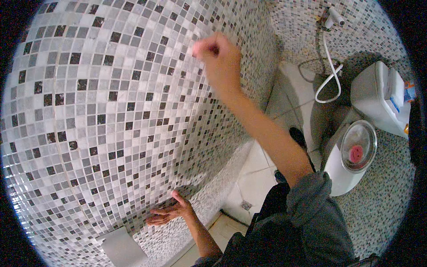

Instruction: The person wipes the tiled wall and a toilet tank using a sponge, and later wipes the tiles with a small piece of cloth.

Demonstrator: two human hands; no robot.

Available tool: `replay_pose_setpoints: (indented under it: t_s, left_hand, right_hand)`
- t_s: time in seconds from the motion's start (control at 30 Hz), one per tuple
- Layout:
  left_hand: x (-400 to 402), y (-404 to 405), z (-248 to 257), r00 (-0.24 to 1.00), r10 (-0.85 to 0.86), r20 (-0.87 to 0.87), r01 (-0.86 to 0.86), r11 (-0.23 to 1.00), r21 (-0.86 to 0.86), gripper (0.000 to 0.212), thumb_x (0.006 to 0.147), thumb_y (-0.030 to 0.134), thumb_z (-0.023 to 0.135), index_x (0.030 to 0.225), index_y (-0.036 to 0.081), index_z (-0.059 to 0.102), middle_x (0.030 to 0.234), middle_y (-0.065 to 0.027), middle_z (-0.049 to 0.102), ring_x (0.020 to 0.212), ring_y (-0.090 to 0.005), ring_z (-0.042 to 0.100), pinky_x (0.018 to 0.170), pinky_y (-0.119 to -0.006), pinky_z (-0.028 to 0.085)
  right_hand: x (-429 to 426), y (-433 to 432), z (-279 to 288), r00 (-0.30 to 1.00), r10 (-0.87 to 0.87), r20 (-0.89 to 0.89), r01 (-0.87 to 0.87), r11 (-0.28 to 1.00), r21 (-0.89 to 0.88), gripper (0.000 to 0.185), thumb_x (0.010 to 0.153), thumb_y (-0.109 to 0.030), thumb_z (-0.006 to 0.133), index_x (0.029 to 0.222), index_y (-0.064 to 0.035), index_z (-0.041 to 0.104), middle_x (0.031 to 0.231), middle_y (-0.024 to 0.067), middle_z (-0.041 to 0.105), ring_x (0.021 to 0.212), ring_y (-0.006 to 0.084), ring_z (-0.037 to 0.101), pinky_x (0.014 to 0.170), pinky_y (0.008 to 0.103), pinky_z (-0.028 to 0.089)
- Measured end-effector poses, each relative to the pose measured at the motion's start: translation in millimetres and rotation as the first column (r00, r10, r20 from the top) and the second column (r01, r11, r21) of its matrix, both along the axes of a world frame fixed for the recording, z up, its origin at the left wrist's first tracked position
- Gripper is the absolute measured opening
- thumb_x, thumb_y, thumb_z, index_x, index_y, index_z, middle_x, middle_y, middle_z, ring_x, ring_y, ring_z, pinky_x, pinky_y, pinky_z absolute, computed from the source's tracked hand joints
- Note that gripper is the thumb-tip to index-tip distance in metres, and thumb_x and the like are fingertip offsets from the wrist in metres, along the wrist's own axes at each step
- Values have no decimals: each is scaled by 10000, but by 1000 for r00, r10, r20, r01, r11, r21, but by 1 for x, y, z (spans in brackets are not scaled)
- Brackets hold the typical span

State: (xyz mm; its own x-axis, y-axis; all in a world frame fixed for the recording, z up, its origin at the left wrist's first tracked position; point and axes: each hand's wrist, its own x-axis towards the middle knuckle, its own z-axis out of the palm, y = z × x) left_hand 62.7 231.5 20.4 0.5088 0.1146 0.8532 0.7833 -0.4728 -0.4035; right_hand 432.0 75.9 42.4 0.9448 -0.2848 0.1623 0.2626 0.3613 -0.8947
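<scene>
A wall of grey, white and black mosaic tiles stands before me. High on it, my right hand is curled like a fist, blurred, close to the tiles. Whether it grips something small is hidden. Lower down, my left hand is held near the wall by the mosaic ledge, fingers stretched and thumb apart, with nothing in it. I cannot tell if its fingertips touch the tiles. Below and left of that hand, a smooth grey panel projects from the wall.
To the right is a white toilet; a round clear-looking bowl with a pink item rests on it. Packages sit on the cistern. A bidet sprayer hangs with its white hose looping over floor tiles.
</scene>
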Motion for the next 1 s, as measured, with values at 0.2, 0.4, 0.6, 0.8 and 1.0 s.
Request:
replay_pose_setpoints:
  t_s: [0.2,0.4,0.6,0.8,1.0]
  left_hand:
    - [-18,18,-9,1000,10,-7,-10,1000,7,955,815,707,418,1457,60,130,1501,-256,15,1370,-459,34,1030,-629,92]
    - [-65,62,-51,995,96,35,-90,987,-134,932,820,689,431,1457,72,143,1503,-251,15,1375,-446,31,1032,-629,87]
    - [-11,11,-4,1000,-20,-19,21,999,30,938,814,681,454,1459,79,134,1506,-244,0,1377,-445,30,1036,-627,83]
    - [0,1,-5,1000,-18,9,19,1000,-21,922,828,630,492,1448,44,143,1501,-253,13,1371,-457,24,1037,-626,77]
    - [-91,74,-57,994,102,-31,-105,986,-129,933,823,621,504,1435,9,156,1487,-280,22,1366,-465,21,1042,-627,54]
  right_hand:
    - [-41,15,-14,986,131,99,-136,990,44,110,751,-49,635,699,-53,538,688,76,569,633,188,563,579,304,444]
    - [-19,7,-9,999,43,-32,-41,999,32,123,739,-34,637,697,-57,524,675,75,542,651,196,548,602,332,448]
    - [-66,14,-27,957,153,247,-153,988,-22,76,813,-47,598,742,-56,571,714,38,554,644,121,526,591,244,414]
    - [-44,14,-25,991,133,-28,-129,985,112,116,784,-48,597,709,-58,508,666,77,503,620,211,531,551,325,405]
    - [-68,15,-33,974,125,189,-119,992,-45,82,808,-26,619,752,-38,560,688,16,569,638,91,519,599,238,423]
